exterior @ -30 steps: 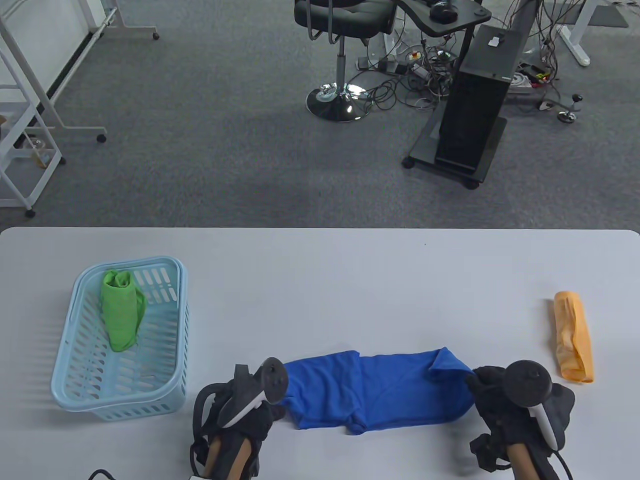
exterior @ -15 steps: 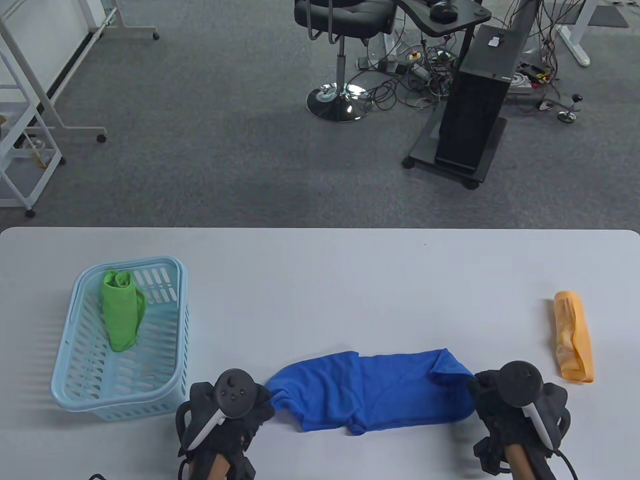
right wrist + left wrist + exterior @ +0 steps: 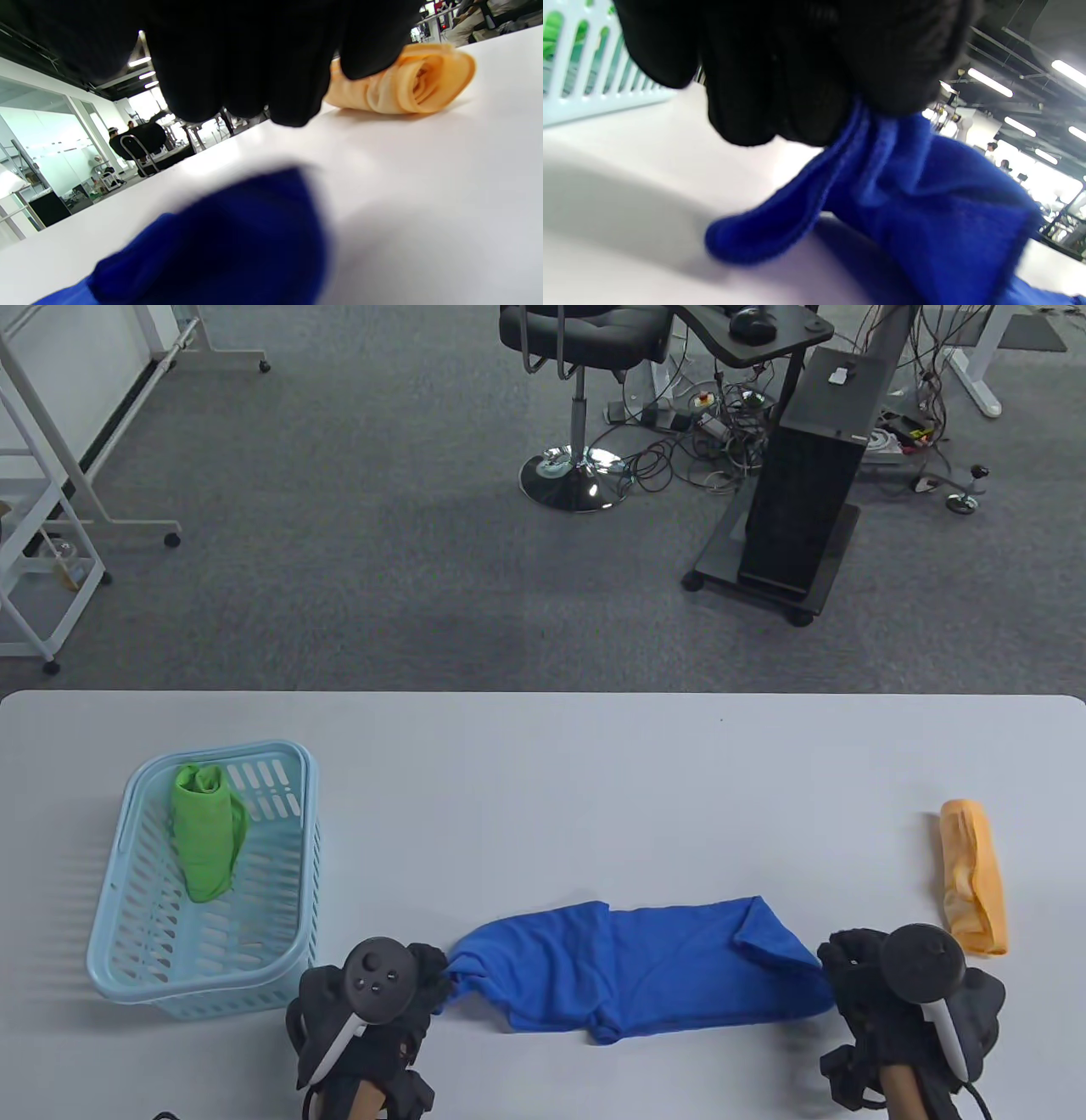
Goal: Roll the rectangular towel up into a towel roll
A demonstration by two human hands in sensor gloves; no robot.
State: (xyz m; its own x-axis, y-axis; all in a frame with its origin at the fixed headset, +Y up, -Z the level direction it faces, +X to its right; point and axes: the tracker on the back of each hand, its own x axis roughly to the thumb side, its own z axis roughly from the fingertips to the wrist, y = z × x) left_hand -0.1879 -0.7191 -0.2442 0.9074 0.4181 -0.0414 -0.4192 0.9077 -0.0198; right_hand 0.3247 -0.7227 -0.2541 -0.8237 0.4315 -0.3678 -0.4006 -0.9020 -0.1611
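Table point(image 3: 543, 763): white, fills the lower half of the table view.
Basket point(image 3: 127, 959): pale blue, slatted, lower left of the frame; a green towel roll point(image 3: 204, 831) lies inside it.
Blue towel point(image 3: 636, 976): spread flat along the lower middle of the table between my hands, its right corner folded over, its left end bunched to a point.
Orange towel roll point(image 3: 974, 875): lower right, just beyond my right hand.
My left hand point(image 3: 373, 1010): fingers point(image 3: 780, 84) curled, pinching the towel's left end.
My right hand point(image 3: 899, 1001): at the towel's right end; fingers point(image 3: 237, 63) curled, but I cannot tell whether they hold the cloth.
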